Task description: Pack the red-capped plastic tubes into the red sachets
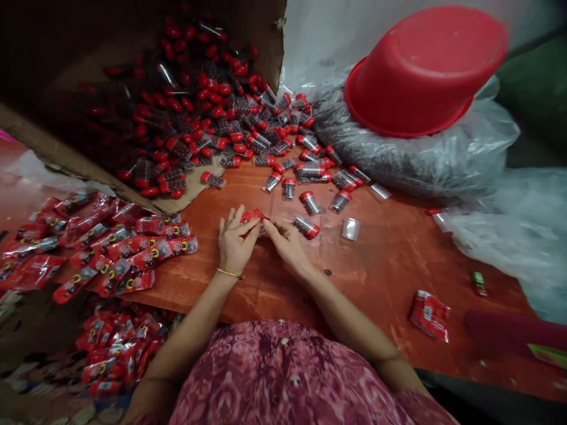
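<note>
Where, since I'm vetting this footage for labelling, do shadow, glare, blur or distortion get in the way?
Head view: deep shadow inside the cardboard box; head view: glare streaks the clear plastic bag; head view: the upturned red tub looks slanted, probably lens distortion; head view: the red piece at the hands is too soft for fine detail.

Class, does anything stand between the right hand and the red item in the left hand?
Nothing visible does: the fingertips of the right hand are at the red item, which the left hand pinches. The nearest red-capped container lies right of both hands.
</note>
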The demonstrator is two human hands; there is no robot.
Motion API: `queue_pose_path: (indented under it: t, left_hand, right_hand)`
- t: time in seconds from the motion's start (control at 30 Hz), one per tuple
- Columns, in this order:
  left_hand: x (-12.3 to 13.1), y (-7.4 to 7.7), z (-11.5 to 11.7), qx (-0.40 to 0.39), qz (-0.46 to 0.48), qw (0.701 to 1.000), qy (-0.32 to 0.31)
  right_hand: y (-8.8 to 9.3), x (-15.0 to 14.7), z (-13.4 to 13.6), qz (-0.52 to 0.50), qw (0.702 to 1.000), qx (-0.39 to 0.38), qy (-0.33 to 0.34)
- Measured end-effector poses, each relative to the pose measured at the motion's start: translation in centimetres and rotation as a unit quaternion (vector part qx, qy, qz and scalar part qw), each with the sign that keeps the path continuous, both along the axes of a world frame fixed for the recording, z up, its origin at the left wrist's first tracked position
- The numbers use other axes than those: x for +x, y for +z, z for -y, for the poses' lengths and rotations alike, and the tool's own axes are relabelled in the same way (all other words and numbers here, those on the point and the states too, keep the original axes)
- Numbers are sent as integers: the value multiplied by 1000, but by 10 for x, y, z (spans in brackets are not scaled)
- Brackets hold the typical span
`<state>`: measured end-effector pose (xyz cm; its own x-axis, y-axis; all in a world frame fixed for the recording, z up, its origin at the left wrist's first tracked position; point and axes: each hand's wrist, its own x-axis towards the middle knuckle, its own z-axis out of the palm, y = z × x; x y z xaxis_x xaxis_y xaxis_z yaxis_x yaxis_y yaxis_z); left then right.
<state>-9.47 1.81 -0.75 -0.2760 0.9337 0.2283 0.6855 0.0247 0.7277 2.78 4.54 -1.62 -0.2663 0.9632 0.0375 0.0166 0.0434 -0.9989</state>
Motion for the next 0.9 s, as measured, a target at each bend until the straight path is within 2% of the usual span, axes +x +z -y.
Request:
queue_pose_path:
  t: [0.1,0.17,0.23,0.33,0.47,0.53,0.63,0.73,0.8,0.9]
  left_hand:
    - [5,5,3,15,63,998,0]
    - [9,7,6,-9,177,984,18]
    - [13,9,8,-73,317,945,15]
    - [23,15,11,-158,474,866,8]
    - [32,20,8,-157,573,802,64]
    - [32,22,6,-150,586,792,87]
    - [27,22,2,-133,574,801,107]
    - [24,22,0,-127,565,810,96]
    - [24,21,-1,-133,567,809,80]
    - [27,19,-1,-151,571,804,69]
  right_hand:
    - [2,0,-4,-21,999,1,-37]
    - [4,5,-3,-22,997,17,-67]
    - [4,10,0,-11,996,35,-87]
    - [3,11,9,37,991,74,-102]
    - [1,16,8,155,971,155,-91]
    - [1,30,-3,260,938,220,-63]
    - [0,67,-31,439,846,301,-17]
    - [-1,106,-50,527,771,336,121]
    - [1,122,-52,553,740,344,168]
    - [10,129,-40,589,717,339,158]
